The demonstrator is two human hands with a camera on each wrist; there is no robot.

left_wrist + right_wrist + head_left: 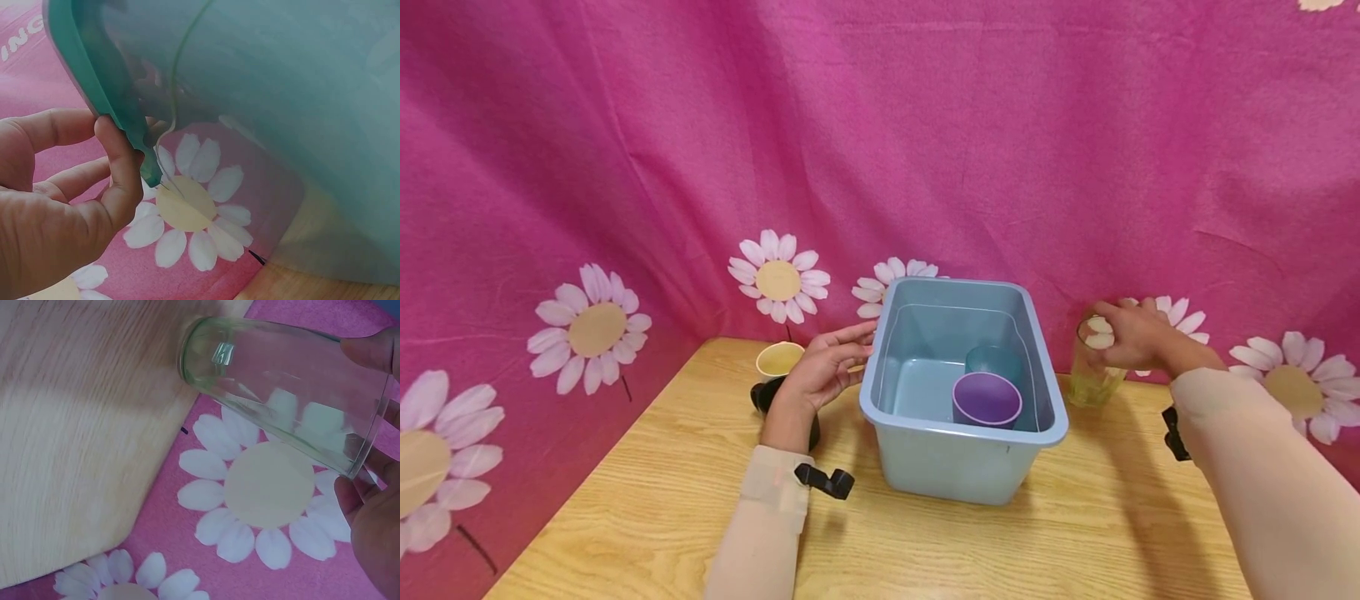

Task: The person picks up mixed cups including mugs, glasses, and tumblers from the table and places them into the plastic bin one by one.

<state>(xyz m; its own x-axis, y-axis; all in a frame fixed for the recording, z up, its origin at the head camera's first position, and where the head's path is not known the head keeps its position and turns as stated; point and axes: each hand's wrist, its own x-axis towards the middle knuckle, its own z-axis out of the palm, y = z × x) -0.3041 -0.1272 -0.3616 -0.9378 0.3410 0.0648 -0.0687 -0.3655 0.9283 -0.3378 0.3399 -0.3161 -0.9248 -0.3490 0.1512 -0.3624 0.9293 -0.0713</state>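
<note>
A grey-blue plastic tub point(917, 462) stands on the wooden table. My left hand point(826, 367) holds its left rim from outside, thumb and fingers at the rim edge in the left wrist view point(69, 187). Inside the tub are a purple cup point(987, 398) and, behind it, a translucent teal bowl point(1000, 360). To the tub's right, my right hand point(1135, 333) grips a clear, green-tinted drinking glass point(1090, 383) by its rim from above. The right wrist view shows thumb and fingers on opposite sides of the glass's point(275, 381) mouth.
A yellow cup point(780, 359) stands left of the tub. Next to it is a black object point(765, 395), mostly hidden by my left hand and wrist. A pink cloth with daisies point(970, 142) hangs behind the wooden table point(647, 483) and along its left side.
</note>
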